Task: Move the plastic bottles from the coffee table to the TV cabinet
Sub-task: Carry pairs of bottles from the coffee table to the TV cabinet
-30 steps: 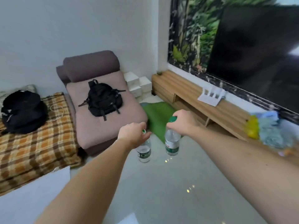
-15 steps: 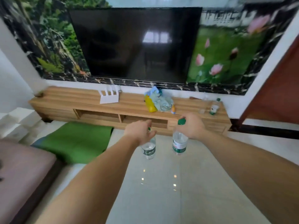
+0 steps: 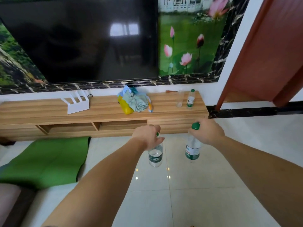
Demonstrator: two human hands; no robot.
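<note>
Bottles in transit: left hand [image 3: 148,136] clamped on short bottle [image 3: 155,155] neck, right hand [image 3: 207,133] on tall bottle [image 3: 193,149] neck. TV cabinet [image 3: 101,112] now square ahead, nearer than half second ago. Earlier bottle [image 3: 190,99] standing at right end; free top beside it.

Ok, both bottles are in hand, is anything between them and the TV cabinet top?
Nothing visible: only bare floor tiles separate the left-hand bottle and right-hand bottle from the TV cabinet. Free top shows between the cloth pile and the bottle already there.
</note>
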